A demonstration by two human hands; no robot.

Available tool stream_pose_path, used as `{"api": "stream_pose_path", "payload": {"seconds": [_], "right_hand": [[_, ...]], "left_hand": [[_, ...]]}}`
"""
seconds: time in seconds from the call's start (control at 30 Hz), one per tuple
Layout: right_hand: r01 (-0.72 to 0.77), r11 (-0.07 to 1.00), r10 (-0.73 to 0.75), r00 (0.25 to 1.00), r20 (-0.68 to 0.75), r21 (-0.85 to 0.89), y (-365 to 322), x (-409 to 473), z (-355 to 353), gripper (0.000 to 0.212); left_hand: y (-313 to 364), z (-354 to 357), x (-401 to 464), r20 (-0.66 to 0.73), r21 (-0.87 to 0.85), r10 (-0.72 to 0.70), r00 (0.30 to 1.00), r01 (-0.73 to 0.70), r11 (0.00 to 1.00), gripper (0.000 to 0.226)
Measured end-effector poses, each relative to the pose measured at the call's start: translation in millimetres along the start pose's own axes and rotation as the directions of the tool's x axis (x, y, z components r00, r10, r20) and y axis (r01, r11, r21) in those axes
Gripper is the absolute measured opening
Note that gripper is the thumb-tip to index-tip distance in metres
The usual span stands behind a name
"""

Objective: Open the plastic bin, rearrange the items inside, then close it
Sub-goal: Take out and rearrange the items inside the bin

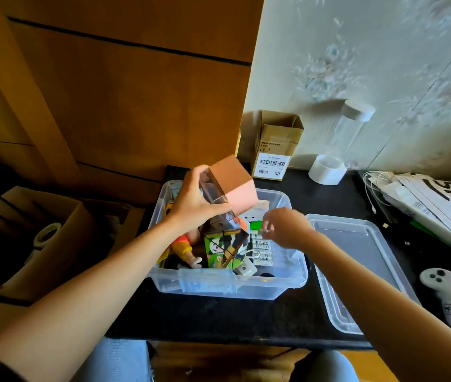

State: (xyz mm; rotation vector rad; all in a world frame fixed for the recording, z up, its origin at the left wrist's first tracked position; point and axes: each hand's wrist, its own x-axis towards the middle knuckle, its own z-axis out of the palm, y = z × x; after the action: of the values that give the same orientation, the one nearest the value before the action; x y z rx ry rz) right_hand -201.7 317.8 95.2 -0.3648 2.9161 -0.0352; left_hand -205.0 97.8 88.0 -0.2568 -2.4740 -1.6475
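Observation:
The clear plastic bin [227, 288] stands open on the black table, filled with several items: a green panda-print box [225, 248], a pack of batteries [263, 248], a doll figure [185, 248]. Its clear lid [356, 268] lies flat to the right of it. My left hand [194, 202] holds a pink-topped clear box [232, 186] tilted above the bin's back left. My right hand [285, 230] hovers over the bin's right side, fingers pinched on a small object too small to identify.
A small cardboard box [274, 147] and a white tape roll [327, 169] stand behind the bin by the wall. Papers and cables [425, 199] lie at the right. A white controller [446, 293] rests beyond the lid. Cardboard boxes [39, 238] sit at the left.

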Motion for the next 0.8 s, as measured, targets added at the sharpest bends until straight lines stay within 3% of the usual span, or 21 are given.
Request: {"api": "stream_pose_path", "payload": {"seconds": [0.1, 0.23, 0.43, 0.53, 0.67, 0.73, 0.8], "right_hand": [[0.088, 0.958, -0.043, 0.985, 0.168, -0.274, -11.9, 0.3, 16.2, 0.024], [0.125, 0.928, -0.003, 0.945, 0.327, -0.351, -18.1, 5.7, 32.0, 0.041], [0.04, 0.965, 0.051, 0.941, 0.334, -0.261, -19.1, 12.2, 51.4, 0.045], [0.036, 0.961, 0.051, 0.952, 0.303, -0.273, -18.8, 10.5, 59.7, 0.047], [0.018, 0.965, 0.065, 0.95, 0.304, -0.262, -19.7, 11.5, 59.9, 0.045], [0.018, 0.982, 0.054, 0.928, 0.369, -0.19, -19.6, 13.4, 53.3, 0.045], [-0.032, 0.999, 0.025, 0.878, 0.478, 0.006, -18.5, 16.4, 44.6, 0.047]], "left_hand": [[-18.8, -7.9, -10.8, -0.082, 0.022, -0.038, 0.996, 0.04, 0.999, 0.085], [-26.8, -17.9, -12.0, -0.081, 0.041, -0.065, 0.995, 0.068, 0.997, 0.088], [-21.2, -31.0, -5.6, 0.036, -0.057, -0.118, 0.992, 0.12, 0.991, 0.075], [-16.4, -32.8, -6.7, 0.052, -0.164, -0.132, 0.99, 0.139, 0.977, 0.06], [-15.0, -30.7, -5.6, 0.054, -0.25, -0.227, 0.972, 0.233, 0.94, 0.06], [-16.5, -31.4, -3.8, 0.014, -0.244, -0.232, 0.973, 0.228, 0.943, 0.058], [-16.6, -33.1, -2.0, -0.005, -0.226, -0.235, 0.972, 0.227, 0.947, 0.047]]}}
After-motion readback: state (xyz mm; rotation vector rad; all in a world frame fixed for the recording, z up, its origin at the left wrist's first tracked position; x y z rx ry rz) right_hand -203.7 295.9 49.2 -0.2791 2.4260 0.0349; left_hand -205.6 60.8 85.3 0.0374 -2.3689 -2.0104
